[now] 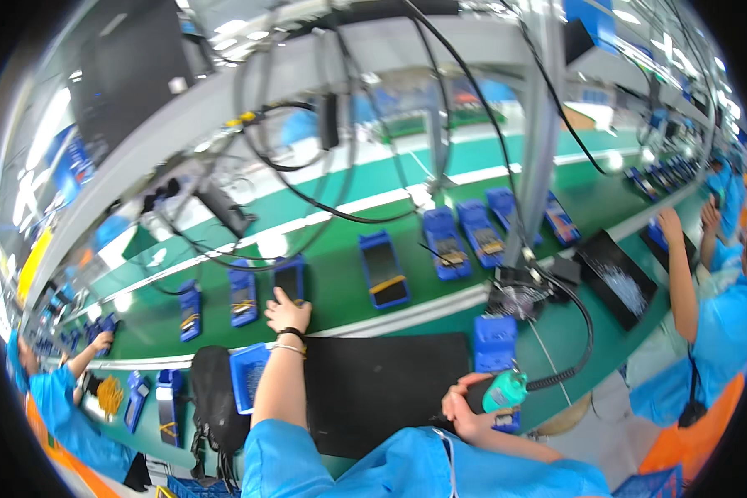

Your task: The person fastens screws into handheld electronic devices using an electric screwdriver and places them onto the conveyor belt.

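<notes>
My left hand [288, 314] reaches over the green conveyor belt, fingers spread, at the near end of a blue tray [290, 272] with a dark flat panel in it. The fingertips seem to touch the tray; I cannot tell how firmly. Low on the right, my right hand [466, 410] is closed round the black body of a corded hand tool with a teal end [505, 391]. A black coiled cord [566, 379] runs from that end. Between my arms lies a black mat [382, 386]. Beyond the tool sits a blue holder [495, 342].
Several blue trays [383, 270] with dark panels and yellow strips line the belt [332, 286]. Left of my arm are a blue bin [249, 378] and a black bag [214, 390]. A metal post [543, 158] and hanging cables stand ahead. Co-workers in blue [722, 315] flank me.
</notes>
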Demonstrator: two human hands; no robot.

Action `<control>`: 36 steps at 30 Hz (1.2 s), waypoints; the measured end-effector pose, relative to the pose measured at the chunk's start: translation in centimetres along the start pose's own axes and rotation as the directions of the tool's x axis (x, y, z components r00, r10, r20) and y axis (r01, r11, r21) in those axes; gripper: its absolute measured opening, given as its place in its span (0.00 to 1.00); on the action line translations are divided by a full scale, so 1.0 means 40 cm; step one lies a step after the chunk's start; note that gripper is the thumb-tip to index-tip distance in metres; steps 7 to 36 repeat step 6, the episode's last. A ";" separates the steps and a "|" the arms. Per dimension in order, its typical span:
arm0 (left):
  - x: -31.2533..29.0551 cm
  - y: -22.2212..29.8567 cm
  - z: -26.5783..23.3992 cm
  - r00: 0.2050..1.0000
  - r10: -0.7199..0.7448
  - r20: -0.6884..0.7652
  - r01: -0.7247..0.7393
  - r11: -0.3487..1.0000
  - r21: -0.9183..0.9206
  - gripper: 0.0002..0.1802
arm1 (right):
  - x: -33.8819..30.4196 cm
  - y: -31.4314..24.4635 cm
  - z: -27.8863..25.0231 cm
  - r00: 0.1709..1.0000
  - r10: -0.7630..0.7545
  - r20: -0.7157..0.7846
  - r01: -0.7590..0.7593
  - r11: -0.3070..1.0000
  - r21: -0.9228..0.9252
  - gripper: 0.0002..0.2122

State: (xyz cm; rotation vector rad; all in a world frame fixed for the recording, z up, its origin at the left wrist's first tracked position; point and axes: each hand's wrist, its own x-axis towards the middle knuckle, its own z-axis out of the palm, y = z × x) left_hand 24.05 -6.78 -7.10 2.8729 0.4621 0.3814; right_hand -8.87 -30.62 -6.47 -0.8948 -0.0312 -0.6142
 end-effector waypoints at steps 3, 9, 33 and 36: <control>0.035 -0.030 0.029 1.000 0.001 0.013 0.000 0.998 -0.057 0.52 | 0.007 -0.006 0.005 1.000 -0.017 -0.014 0.016 0.999 -0.042 0.16; 0.065 -0.051 -0.024 0.973 -0.090 0.214 0.168 0.908 -0.384 0.53 | 0.022 0.006 0.000 0.998 -0.053 0.026 0.055 0.996 -0.070 0.17; 0.065 -0.051 -0.024 0.973 -0.090 0.214 0.168 0.908 -0.384 0.53 | 0.022 0.006 0.000 0.998 -0.053 0.026 0.055 0.996 -0.070 0.17; 0.065 -0.051 -0.024 0.973 -0.090 0.214 0.168 0.908 -0.384 0.53 | 0.022 0.006 0.000 0.998 -0.053 0.026 0.055 0.996 -0.070 0.17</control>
